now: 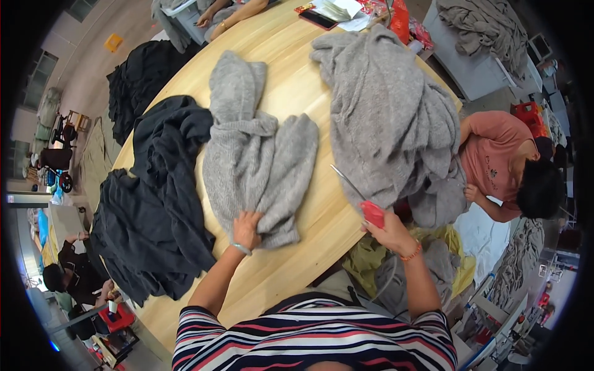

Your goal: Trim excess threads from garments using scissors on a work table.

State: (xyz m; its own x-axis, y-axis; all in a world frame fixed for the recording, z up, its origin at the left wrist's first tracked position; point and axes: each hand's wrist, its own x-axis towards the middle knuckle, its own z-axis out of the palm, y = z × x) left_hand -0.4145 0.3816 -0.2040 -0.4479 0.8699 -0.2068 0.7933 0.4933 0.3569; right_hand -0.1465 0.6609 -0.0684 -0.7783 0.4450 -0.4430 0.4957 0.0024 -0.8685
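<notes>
A grey knitted sweater lies folded in on itself on the light wooden table, its sleeve-like parts spreading up and to the right. My left hand rests on its near edge, fingers stretched over the knit. To the right, my right hand is closed round the red handle of a pair of scissors. Their slim metal blades look together and point up and left, by the edge of a large heap of grey knitwear. Black garments are piled left of the sweater.
At the right, a person in a pink shirt touches the grey heap. Another person's arms reach the far edge. A phone and papers lie there. Yellow bags with grey cloth sit below the table's right edge.
</notes>
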